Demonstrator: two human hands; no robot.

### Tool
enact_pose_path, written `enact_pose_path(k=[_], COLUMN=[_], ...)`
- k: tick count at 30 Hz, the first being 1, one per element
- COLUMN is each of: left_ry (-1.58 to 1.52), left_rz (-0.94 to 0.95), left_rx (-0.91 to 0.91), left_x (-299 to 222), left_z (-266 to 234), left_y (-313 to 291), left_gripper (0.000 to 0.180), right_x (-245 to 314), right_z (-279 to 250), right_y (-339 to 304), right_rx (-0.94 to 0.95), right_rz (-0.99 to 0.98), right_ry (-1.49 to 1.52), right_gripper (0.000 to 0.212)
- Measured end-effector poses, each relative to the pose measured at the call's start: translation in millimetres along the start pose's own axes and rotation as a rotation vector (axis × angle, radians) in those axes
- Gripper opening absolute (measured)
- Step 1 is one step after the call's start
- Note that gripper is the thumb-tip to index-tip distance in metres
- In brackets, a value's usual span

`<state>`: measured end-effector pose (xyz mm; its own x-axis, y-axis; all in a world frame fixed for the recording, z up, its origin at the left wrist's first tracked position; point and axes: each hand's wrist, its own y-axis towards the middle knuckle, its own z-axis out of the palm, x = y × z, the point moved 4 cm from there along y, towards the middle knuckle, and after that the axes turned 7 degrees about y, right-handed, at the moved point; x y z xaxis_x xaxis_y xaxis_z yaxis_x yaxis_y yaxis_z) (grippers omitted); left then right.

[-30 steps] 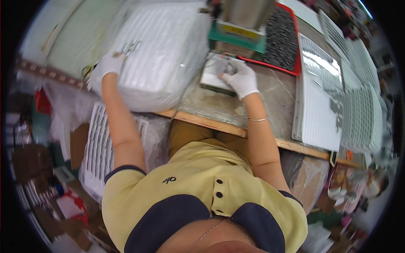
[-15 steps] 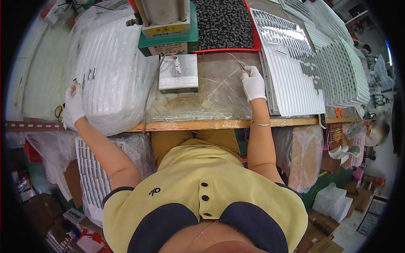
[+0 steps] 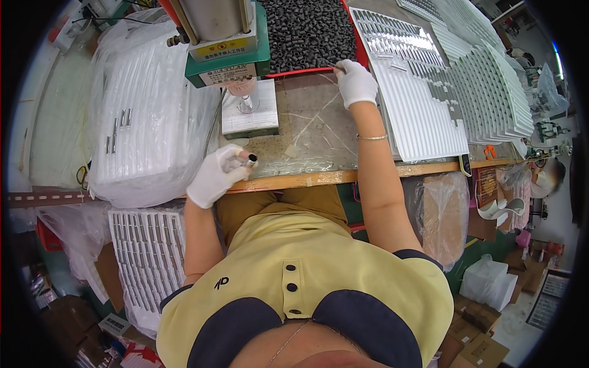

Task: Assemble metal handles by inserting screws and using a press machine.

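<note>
My left hand (image 3: 218,175), in a white glove with bare fingertips, holds a short shiny metal tube (image 3: 250,161) with a dark end, just above the table's front edge. My gloved right hand (image 3: 357,84) is closed on tweezers (image 3: 334,65), mostly hidden by the fingers, at the near rim of a red tray (image 3: 307,73). Small black cylindrical plugs (image 3: 307,30) fill that tray. Between my hands and beyond them stands a green and metal press (image 3: 227,55). Under it a metal block (image 3: 261,113) carries an upright pin (image 3: 246,105).
Several loose metal tubes (image 3: 116,132) lie on a plastic-wrapped white stack (image 3: 153,92) at the left. To the right, a white ribbed tray (image 3: 423,116) holds rows of shiny tubes, beside more stacked trays (image 3: 494,92). The table's wooden edge (image 3: 307,180) runs along the front.
My left hand has come right from the wrapped stack with a metal tube. My right hand has moved up to the red tray's rim with the tweezers. Two more tubes show on the stack.
</note>
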<state>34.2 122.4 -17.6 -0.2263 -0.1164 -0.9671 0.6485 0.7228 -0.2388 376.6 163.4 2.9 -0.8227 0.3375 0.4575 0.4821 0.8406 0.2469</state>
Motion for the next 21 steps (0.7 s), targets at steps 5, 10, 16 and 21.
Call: enact_pose_path(k=[5, 10, 16, 21], left_ry=[-0.048, -0.006, 0.243, 0.206], left_rz=[0.011, -0.001, 0.157, 0.203], left_rx=[-0.174, -0.326, -0.425, -0.390], left_x=[16.1, 2.7, -12.9, -7.7], left_z=[16.9, 24.1, 23.6, 33.3], left_y=[22.8, 40.5, 61.7, 73.2], left_gripper=[0.024, 0.023, 0.020, 0.020], right_x=[9.7, 8.6, 25.3, 60.4], right_z=[8.3, 14.0, -16.5, -34.2], right_y=[24.1, 31.1, -32.2, -88.7], right_rx=[0.101, 0.119, 0.109, 0.201], right_rz=[-0.035, -0.064, -0.153, -0.350], right_ry=[-0.124, -0.204, 0.355, 0.502], right_gripper=[0.016, 0.017, 0.013, 0.013])
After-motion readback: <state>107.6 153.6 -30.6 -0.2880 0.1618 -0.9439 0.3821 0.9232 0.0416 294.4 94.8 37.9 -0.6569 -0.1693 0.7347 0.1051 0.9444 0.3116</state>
